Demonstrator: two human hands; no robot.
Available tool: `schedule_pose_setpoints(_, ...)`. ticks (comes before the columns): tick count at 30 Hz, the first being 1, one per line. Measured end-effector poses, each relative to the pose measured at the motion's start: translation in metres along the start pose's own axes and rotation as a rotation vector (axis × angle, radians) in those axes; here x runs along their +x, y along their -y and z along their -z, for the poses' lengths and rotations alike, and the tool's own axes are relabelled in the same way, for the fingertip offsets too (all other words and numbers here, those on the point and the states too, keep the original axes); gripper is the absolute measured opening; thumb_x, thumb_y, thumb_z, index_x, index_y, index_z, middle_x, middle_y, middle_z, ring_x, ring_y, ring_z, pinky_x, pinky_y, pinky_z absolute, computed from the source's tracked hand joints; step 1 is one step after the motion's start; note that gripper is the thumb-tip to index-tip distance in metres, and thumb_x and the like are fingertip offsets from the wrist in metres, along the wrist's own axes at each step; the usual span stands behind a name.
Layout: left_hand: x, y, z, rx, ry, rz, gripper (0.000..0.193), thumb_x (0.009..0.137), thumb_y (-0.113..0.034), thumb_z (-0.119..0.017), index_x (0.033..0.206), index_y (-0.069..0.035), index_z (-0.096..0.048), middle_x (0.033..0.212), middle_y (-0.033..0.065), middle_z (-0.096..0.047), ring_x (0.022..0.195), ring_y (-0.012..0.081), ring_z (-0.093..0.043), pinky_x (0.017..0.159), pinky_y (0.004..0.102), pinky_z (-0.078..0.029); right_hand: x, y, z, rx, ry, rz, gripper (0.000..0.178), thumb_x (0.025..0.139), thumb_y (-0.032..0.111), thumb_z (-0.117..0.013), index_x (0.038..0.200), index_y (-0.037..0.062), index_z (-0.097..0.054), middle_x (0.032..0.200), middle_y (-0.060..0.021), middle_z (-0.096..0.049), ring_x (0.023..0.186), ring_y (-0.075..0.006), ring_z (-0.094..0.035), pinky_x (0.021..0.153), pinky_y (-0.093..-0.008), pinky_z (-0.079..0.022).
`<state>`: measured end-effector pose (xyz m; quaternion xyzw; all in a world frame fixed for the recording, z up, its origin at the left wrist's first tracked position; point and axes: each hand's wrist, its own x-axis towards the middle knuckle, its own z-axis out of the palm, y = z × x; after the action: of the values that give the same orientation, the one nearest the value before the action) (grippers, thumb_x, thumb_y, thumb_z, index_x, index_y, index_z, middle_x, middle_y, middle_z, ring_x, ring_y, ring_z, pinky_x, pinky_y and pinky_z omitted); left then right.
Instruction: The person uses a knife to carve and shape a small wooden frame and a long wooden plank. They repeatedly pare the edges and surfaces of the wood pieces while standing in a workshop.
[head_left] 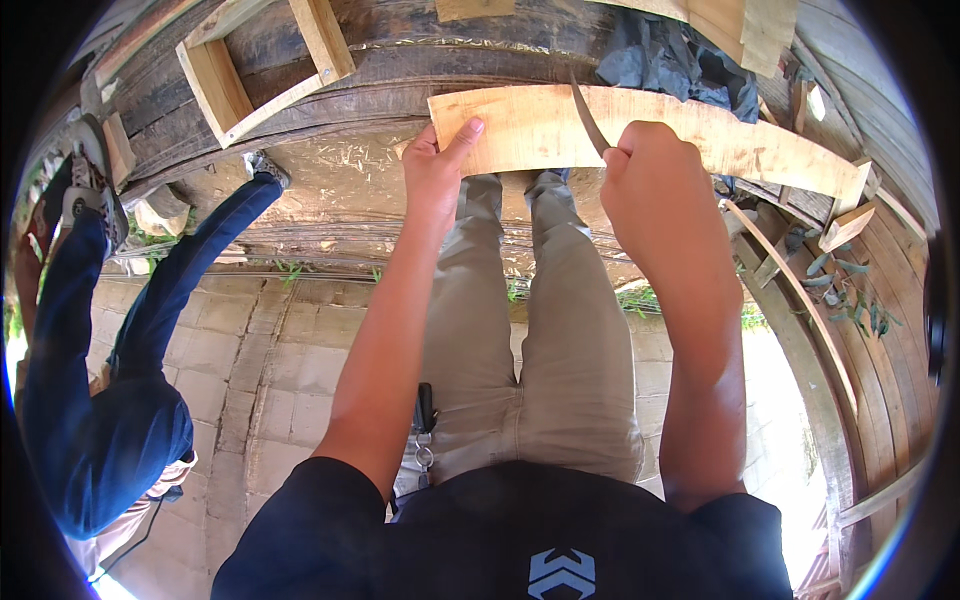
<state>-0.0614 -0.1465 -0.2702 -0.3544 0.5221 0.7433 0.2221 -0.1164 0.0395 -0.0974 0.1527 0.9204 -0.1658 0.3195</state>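
A pale, curved wooden plank (700, 135) lies across the dark wooden structure in front of me. My left hand (437, 170) grips its left end, thumb on top of the wood. My right hand (650, 175) is closed around the handle of a knife whose thin dark blade (588, 118) points up across the plank's face. My legs in light trousers show below the plank.
Another person in blue trousers and sneakers (90, 190) stands at the left on the paved floor (260, 370). A wooden frame (225, 90) rests on the dark planks at the upper left. Dark cloth (680, 60) and wood offcuts (845, 225) lie at the right.
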Motion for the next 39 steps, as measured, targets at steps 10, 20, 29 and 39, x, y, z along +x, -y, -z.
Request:
schedule_pose_setpoints(10,-0.003,-0.004,-0.008,-0.045,-0.061,0.07,0.036,0.089,-0.021,-0.079,0.114,0.002,-0.068,0.103,0.0061,-0.071,0.088,0.0105,-0.066,0.075,0.0264,-0.053,0.012,0.022,-0.004,-0.098,0.08,-0.137,0.012,0.083,0.006,-0.06,0.089,-0.0043,-0.061,0.088,-0.0318,-0.067,0.089,-0.0477,-0.068,0.076,-0.0504,-0.056)
schedule_pose_setpoints(20,-0.007,-0.006,-0.013,-0.077,-0.084,0.123,0.038,0.088,-0.026,-0.079,0.114,-0.001,-0.067,0.101,0.0048,-0.071,0.086,0.0104,-0.067,0.07,0.027,-0.056,0.021,0.028,-0.005,-0.106,0.08,-0.159,0.018,0.088,0.013,-0.062,0.083,-0.0033,-0.065,0.083,-0.0282,-0.066,0.085,-0.0449,-0.067,0.077,-0.0479,-0.053)
schedule_pose_setpoints(29,-0.008,-0.007,-0.012,-0.004,-0.102,0.136,0.036,0.088,-0.029,-0.079,0.113,-0.004,-0.068,0.1,0.0043,-0.071,0.087,0.0118,-0.067,0.07,0.0301,-0.055,0.028,0.028,-0.005,-0.12,0.091,-0.108,0.016,0.085,0.013,-0.065,0.083,-0.0031,-0.066,0.09,-0.0278,-0.067,0.088,-0.0445,-0.067,0.079,-0.0475,-0.053)
schedule_pose_setpoints(39,-0.007,-0.007,-0.011,0.021,-0.098,0.139,0.037,0.089,-0.03,-0.078,0.113,-0.005,-0.068,0.101,0.0034,-0.07,0.088,0.0117,-0.066,0.072,0.0297,-0.055,0.034,0.039,-0.004,-0.177,0.111,-0.126,0.02,0.084,0.014,-0.064,0.086,-0.0054,-0.067,0.096,-0.0286,-0.068,0.095,-0.0438,-0.067,0.085,-0.0472,-0.053)
